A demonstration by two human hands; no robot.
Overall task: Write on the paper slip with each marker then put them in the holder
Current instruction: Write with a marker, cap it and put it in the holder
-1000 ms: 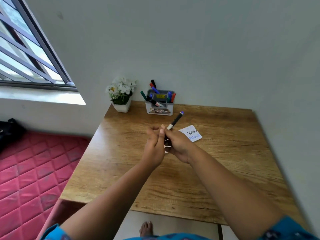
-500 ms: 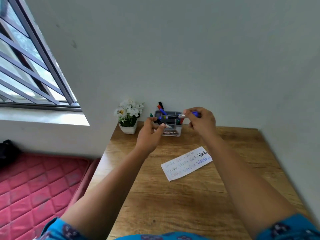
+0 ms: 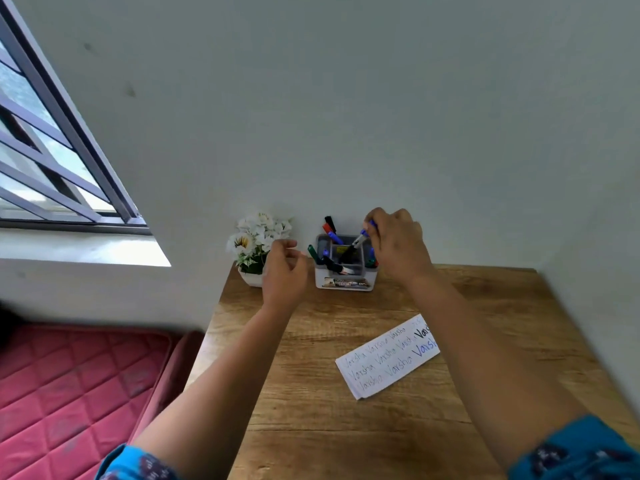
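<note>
Wooden desk (image 3: pixel 450 296), right hand (image 3: pixel 398 244) pinching marker (image 3: pixel 358 241) tilted, tip down-left into holder (image 3: pixel 344 271), left hand (image 3: pixel 284 271) loose

I had one wide head-worn view. It looked forward and down over the tabletop (image 3: pixel 346 427) from close range, facing the wall (image 3: pixel 346 98).

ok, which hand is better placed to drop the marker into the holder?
Right. The right hand already pinches the marker above the holder, its lower end pointing into a compartment. The left hand is beside the holder, loosely curled and holding nothing.
</note>
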